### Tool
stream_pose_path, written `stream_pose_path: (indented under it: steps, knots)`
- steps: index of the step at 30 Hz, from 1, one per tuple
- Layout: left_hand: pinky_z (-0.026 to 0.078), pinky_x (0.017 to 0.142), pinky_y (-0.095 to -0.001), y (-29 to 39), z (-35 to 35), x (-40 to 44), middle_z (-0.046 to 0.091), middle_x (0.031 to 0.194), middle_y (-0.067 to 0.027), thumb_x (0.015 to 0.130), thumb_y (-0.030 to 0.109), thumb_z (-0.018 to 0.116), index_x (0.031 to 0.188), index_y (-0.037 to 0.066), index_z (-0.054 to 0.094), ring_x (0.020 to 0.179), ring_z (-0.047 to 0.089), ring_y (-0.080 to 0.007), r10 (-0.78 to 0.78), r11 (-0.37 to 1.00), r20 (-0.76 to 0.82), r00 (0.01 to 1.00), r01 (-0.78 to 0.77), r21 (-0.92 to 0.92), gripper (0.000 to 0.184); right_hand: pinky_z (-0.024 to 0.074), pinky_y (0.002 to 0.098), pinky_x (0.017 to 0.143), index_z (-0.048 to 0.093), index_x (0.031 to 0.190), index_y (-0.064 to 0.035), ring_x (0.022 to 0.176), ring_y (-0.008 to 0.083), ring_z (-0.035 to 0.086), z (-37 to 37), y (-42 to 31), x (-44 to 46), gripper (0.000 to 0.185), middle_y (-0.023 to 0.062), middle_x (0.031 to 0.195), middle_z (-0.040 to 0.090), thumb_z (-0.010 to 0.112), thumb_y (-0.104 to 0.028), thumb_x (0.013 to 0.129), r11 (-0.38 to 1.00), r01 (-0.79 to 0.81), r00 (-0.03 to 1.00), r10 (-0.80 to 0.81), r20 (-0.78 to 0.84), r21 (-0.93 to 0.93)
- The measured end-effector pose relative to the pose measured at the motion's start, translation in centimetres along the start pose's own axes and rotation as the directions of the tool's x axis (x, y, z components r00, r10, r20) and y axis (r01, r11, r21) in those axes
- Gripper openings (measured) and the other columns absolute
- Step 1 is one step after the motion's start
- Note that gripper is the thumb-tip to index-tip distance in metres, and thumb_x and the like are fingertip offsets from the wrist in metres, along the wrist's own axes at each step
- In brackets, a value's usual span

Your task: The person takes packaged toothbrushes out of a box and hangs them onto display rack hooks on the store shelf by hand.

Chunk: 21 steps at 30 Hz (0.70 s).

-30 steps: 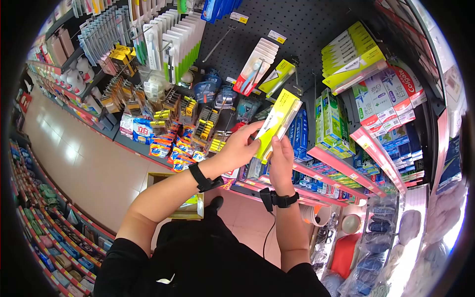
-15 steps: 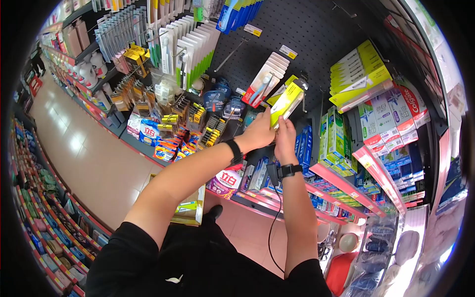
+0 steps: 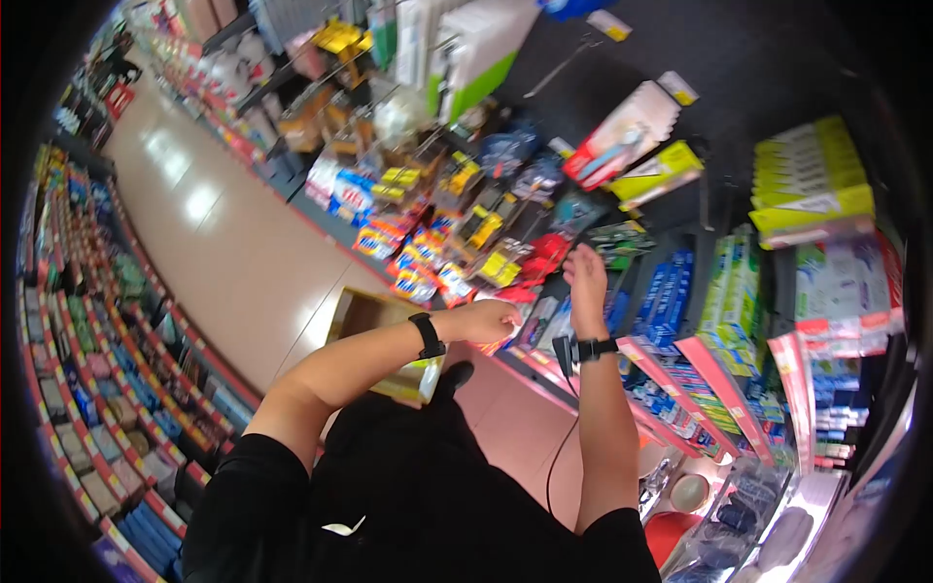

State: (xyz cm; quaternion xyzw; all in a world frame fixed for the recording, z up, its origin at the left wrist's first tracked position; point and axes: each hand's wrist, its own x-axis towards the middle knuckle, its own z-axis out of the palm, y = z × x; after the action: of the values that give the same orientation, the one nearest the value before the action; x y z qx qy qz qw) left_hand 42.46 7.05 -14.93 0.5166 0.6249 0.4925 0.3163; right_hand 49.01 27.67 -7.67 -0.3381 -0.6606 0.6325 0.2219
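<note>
My left hand is curled closed, with nothing visible in it, above the floor beside the shelf edge. To its right, my right hand is raised with its fingers loosely apart and holds nothing. Beyond my right hand, a yellow-green package hangs on the pegboard, beside a row of red-and-white toothbrush packs. An open carton stands on the floor under my left forearm, partly hidden by it. The picture is blurred.
Small hanging packs and orange detergent bags fill the lower display. Toothpaste boxes and a stack of yellow-green boxes are at the right. A bare hook juts out above. Another shelf curves along the left.
Both hands have let go of the yellow-green package, which now hangs on the display. They have drawn back towards my body and moved apart. The view has shifted, moving the shelves rightwards.
</note>
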Motion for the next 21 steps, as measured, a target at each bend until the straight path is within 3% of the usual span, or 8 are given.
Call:
stream_pose_path:
  steps: [4,6,7,9,14,17,19,21]
  knots:
    - [0.051,0.085,-0.0438,-5.2,0.0,-11.3,0.070,0.102,-0.0206,0.083,0.023,0.059,0.103,0.008,0.072,0.097,0.066,-0.0381,-0.431,0.901,-0.015,0.902,0.431,0.054,0.028,0.0510,0.0251,0.077,0.063,0.117,-0.0034,0.085,0.0116,0.064,3.0,12.3,-8.0,0.025,0.0032,0.100,0.068,0.057,-0.019,0.099,0.962,-0.002,0.918,0.110,0.380,-0.275]
    - [0.052,0.087,-0.0424,-6.5,-0.3,-15.5,0.070,0.105,-0.0210,0.081,0.024,0.061,0.103,0.006,0.072,0.100,0.066,-0.0375,-0.629,0.771,0.051,0.776,0.614,0.167,0.031,0.0510,0.0246,0.076,0.063,0.119,-0.0051,0.087,0.0112,0.064,5.7,14.5,-12.2,0.025,0.0040,0.102,0.068,0.057,-0.019,0.099,0.910,-0.332,0.766,0.414,0.492,-0.249]
    - [0.052,0.087,-0.0424,-8.5,0.4,-17.7,0.070,0.105,-0.0210,0.081,0.024,0.061,0.103,0.006,0.072,0.100,0.066,-0.0375,-0.652,0.755,0.064,0.756,0.639,0.146,0.031,0.0506,0.0244,0.075,0.063,0.120,-0.0060,0.085,0.0111,0.064,7.0,15.1,-14.2,0.026,0.0037,0.101,0.068,0.057,-0.019,0.099,0.880,-0.386,0.731,0.475,0.491,-0.276]
    - [0.053,0.088,-0.0433,-13.5,2.1,-21.1,0.070,0.108,-0.0206,0.081,0.024,0.062,0.105,0.006,0.073,0.103,0.067,-0.0361,-0.818,0.560,0.187,0.544,0.680,0.474,0.032,0.0503,0.0249,0.075,0.064,0.119,-0.0048,0.086,0.0115,0.064,8.9,18.4,-16.9,0.027,0.0051,0.101,0.068,0.055,-0.021,0.099,0.829,-0.434,0.637,0.559,0.530,-0.353]
    - [0.054,0.089,-0.0444,-14.7,1.6,-24.8,0.071,0.110,-0.0192,0.082,0.024,0.062,0.106,0.005,0.073,0.106,0.068,-0.0324,-0.878,0.476,0.240,0.413,0.713,0.515,0.033,0.0492,0.0244,0.072,0.066,0.114,-0.0028,0.084,0.0118,0.062,13.1,22.0,-20.8,0.027,0.0059,0.100,0.067,0.051,-0.022,0.100,0.695,-0.553,0.460,0.714,0.528,-0.459]
    - [0.054,0.089,-0.0425,-14.7,0.7,-24.6,0.071,0.113,-0.0159,0.080,0.025,0.066,0.108,0.007,0.073,0.108,0.068,-0.0295,-0.894,0.432,0.175,0.412,0.691,0.580,0.034,0.0484,0.0253,0.066,0.065,0.113,-0.0038,0.078,0.0116,0.057,14.3,27.2,-21.0,0.026,0.0028,0.092,0.063,0.050,-0.019,0.098,0.740,-0.385,0.406,0.673,0.619,-0.551]
    - [0.053,0.090,-0.0430,-17.2,1.0,-24.9,0.070,0.115,-0.0154,0.080,0.026,0.067,0.110,0.008,0.073,0.110,0.067,-0.0300,-0.896,0.443,0.276,0.348,0.673,0.592,0.036,0.0487,0.0259,0.065,0.065,0.113,-0.0040,0.077,0.0113,0.057,15.2,31.2,-21.7,0.026,0.0021,0.091,0.062,0.050,-0.019,0.098,0.721,-0.399,0.456,0.692,0.560,-0.566]
    - [0.053,0.090,-0.0430,-16.5,-1.2,-22.8,0.070,0.117,-0.0148,0.082,0.023,0.065,0.114,0.008,0.072,0.111,0.066,-0.0318,-0.882,0.443,0.430,0.194,0.656,0.612,0.036,0.0503,0.0284,0.065,0.063,0.120,-0.0050,0.081,0.0120,0.058,15.8,35.0,-22.0,0.030,0.0025,0.093,0.060,0.049,-0.018,0.097,0.653,-0.430,0.494,0.748,0.443,-0.623]
